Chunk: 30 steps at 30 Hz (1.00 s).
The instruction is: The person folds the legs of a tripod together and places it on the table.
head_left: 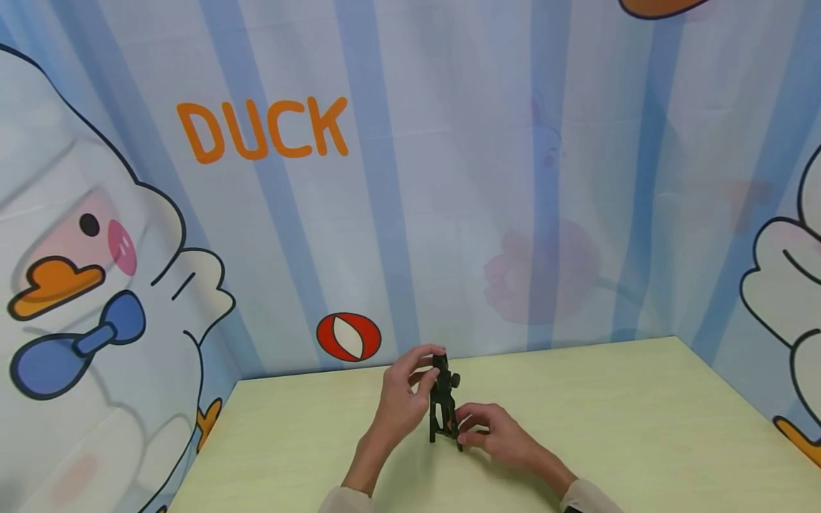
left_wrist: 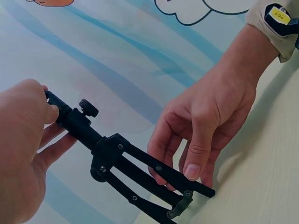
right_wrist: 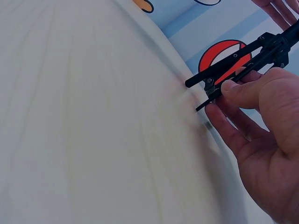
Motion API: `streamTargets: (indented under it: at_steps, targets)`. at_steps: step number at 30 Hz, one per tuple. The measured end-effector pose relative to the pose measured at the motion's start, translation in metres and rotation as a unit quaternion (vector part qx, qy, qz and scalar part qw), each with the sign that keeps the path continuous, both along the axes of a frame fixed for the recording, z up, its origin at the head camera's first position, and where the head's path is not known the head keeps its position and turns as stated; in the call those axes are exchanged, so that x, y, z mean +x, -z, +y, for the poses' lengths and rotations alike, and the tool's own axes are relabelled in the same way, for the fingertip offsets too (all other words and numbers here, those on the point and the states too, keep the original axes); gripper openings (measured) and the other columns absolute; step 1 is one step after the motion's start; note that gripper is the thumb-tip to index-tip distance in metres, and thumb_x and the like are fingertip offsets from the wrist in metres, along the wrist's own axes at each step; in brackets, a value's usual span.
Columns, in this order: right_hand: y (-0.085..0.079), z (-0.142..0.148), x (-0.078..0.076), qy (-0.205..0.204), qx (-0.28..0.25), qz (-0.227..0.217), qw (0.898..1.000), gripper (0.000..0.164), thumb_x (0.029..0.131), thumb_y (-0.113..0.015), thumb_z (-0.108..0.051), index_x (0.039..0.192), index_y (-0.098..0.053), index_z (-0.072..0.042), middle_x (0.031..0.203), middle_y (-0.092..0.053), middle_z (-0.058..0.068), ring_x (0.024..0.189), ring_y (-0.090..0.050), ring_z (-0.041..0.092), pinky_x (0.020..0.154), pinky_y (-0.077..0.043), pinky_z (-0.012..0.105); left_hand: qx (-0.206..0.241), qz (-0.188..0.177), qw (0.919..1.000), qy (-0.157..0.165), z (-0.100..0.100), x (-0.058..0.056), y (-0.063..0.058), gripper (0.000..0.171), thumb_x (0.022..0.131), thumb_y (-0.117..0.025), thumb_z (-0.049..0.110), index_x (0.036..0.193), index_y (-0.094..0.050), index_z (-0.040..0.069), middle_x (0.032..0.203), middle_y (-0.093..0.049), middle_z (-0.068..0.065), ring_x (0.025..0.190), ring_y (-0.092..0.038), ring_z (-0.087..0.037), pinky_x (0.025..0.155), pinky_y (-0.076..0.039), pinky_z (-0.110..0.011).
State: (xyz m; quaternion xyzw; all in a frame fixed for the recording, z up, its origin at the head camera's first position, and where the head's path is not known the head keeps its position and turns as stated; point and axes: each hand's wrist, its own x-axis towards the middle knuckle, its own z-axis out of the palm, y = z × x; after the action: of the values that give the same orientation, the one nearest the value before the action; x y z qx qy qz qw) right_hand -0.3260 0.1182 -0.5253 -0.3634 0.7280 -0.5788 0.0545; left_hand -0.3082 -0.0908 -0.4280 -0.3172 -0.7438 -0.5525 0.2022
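Observation:
A small black tripod (head_left: 442, 390) stands nearly upright over the table, its legs only slightly spread. Its top end is held between the thumb and fingers of my left hand (head_left: 402, 400). Low down, my right hand (head_left: 502, 436) pinches a leg near its foot, as the right wrist view shows with the thumb and fingertips on the leg (right_wrist: 219, 70). A round ridged knob (left_wrist: 88, 108) sticks out from the upper column, below the left hand. Hinged braces (left_wrist: 181, 205) join the legs to the central column. Part of the far leg is hidden behind the right fingers.
The pale wooden tabletop (head_left: 288, 442) spreads to both sides of the hands. Behind it hangs a blue-striped curtain (head_left: 442, 214) printed with cartoon ducks, a red ball and the word DUCK. A dark device with a yellow label (left_wrist: 280, 16) sits on the right wrist.

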Motion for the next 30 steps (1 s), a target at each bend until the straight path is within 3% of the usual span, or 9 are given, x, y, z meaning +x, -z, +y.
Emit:
streamTargets:
  at_steps: [4,10,16,22,30]
  targets:
    - [-0.0009,-0.0011,0.0016,0.006,0.000,-0.003,1.000,0.021,0.095,-0.068,0.006,0.116,-0.070,0.002,0.113,-0.070,0.020,0.097,-0.071,0.031,0.080,-0.062,0.032,0.014,0.005,0.9999,-0.006,0.0022,0.0027,-0.0024,0.030,0.098,-0.065,-0.008,0.125,-0.067,0.006,0.124,-0.064,-0.007,0.113,-0.068,-0.027,0.092,-0.060,-0.038]
    - [-0.0016,-0.0029,0.0033,0.003,-0.006,-0.007,1.000,0.021,0.095,-0.068,0.006,0.116,-0.070,0.004,0.112,-0.070,0.022,0.095,-0.071,0.034,0.080,-0.062,0.033,0.008,0.008,0.9991,-0.042,0.0033,-0.0009,0.0002,0.022,0.096,-0.075,0.007,0.117,-0.070,0.012,0.112,-0.056,-0.003,0.103,-0.064,-0.021,0.087,-0.062,-0.034]
    - [-0.0025,-0.0004,0.0027,0.001,0.006,-0.009,1.000,0.019,0.096,-0.071,0.001,0.115,-0.071,0.001,0.108,-0.071,0.018,0.095,-0.072,0.032,0.083,-0.061,0.033,0.001,0.018,0.9987,-0.048,0.0034,-0.0004,-0.0008,0.021,0.096,-0.075,0.008,0.116,-0.069,0.010,0.110,-0.058,-0.001,0.101,-0.064,-0.021,0.085,-0.062,-0.035]
    - [-0.0070,0.0032,0.0001,0.045,0.013,0.008,0.999,0.018,0.096,-0.070,0.003,0.112,-0.071,-0.004,0.107,-0.070,0.018,0.096,-0.071,0.026,0.082,-0.061,0.032,0.007,0.025,0.9986,-0.046,0.0023,0.0000,-0.0008,0.022,0.096,-0.075,0.006,0.116,-0.070,0.014,0.109,-0.060,-0.001,0.101,-0.065,-0.022,0.085,-0.062,-0.038]
    - [-0.0067,0.0025,0.0016,0.122,-0.026,0.005,0.992,0.027,0.093,-0.071,0.007,0.119,-0.066,-0.001,0.111,-0.067,0.021,0.097,-0.069,0.034,0.077,-0.061,0.030,0.026,0.017,0.9989,-0.034,0.0044,0.0003,-0.0005,0.025,0.094,-0.072,-0.005,0.117,-0.069,0.006,0.113,-0.063,-0.012,0.103,-0.067,-0.030,0.086,-0.062,-0.043]
